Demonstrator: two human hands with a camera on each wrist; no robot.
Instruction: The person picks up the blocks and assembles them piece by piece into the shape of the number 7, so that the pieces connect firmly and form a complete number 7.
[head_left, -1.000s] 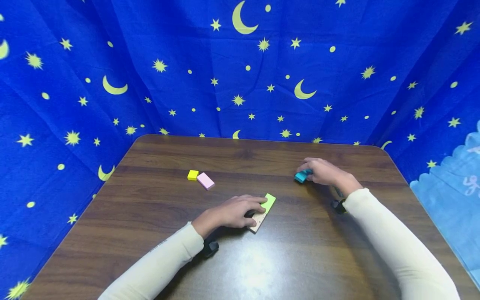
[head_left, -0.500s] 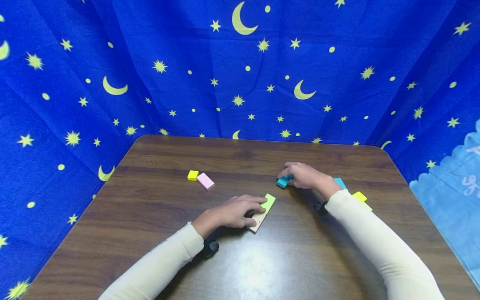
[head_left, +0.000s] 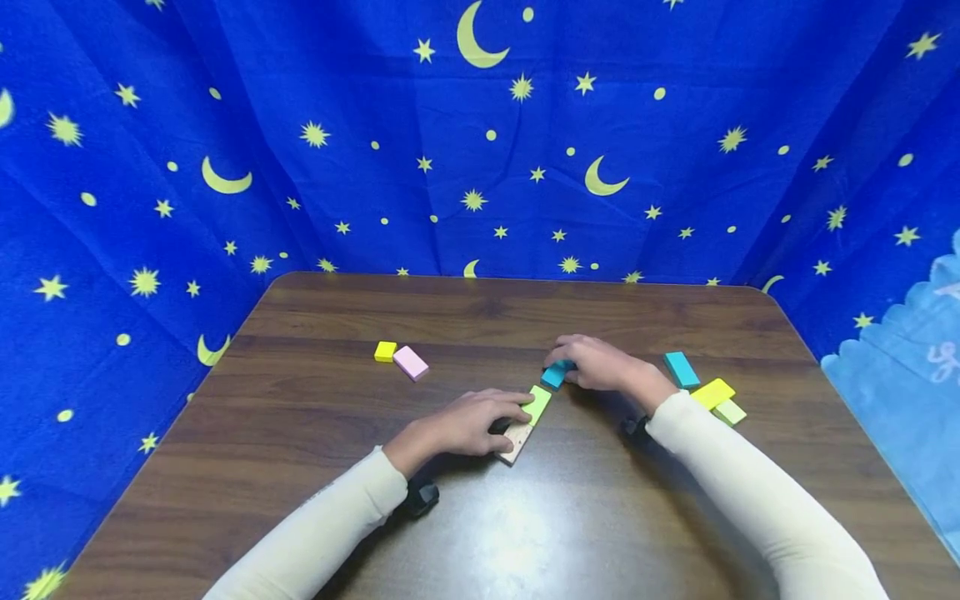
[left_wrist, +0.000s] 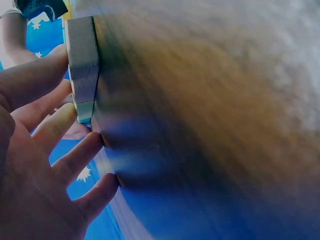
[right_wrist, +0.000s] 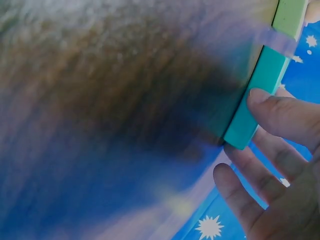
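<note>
My left hand (head_left: 480, 422) rests on two flat blocks set end to end, a light wood block (head_left: 514, 442) with small dark marks and a lime green block (head_left: 537, 403). In the left wrist view its fingers are spread fairly straight, and the thumb touches the wood block (left_wrist: 82, 57). My right hand (head_left: 597, 363) pinches a teal block (head_left: 553, 377) just beyond the green block's far end. In the right wrist view the thumb lies along the teal block (right_wrist: 257, 102), with the green block (right_wrist: 290, 17) close to its end.
A small yellow block (head_left: 386, 351) and a pink block (head_left: 411, 363) lie at the left. Beyond my right forearm lie another teal block (head_left: 681, 369), a yellow block (head_left: 713, 393) and a pale green block (head_left: 729, 412). A blue star-patterned curtain (head_left: 405, 108) surrounds the wooden table (head_left: 315, 417).
My right hand has slid the teal block leftward and nearer, to the green block's far end. The blocks at right have come out from behind my right arm. My left hand has stayed put.
</note>
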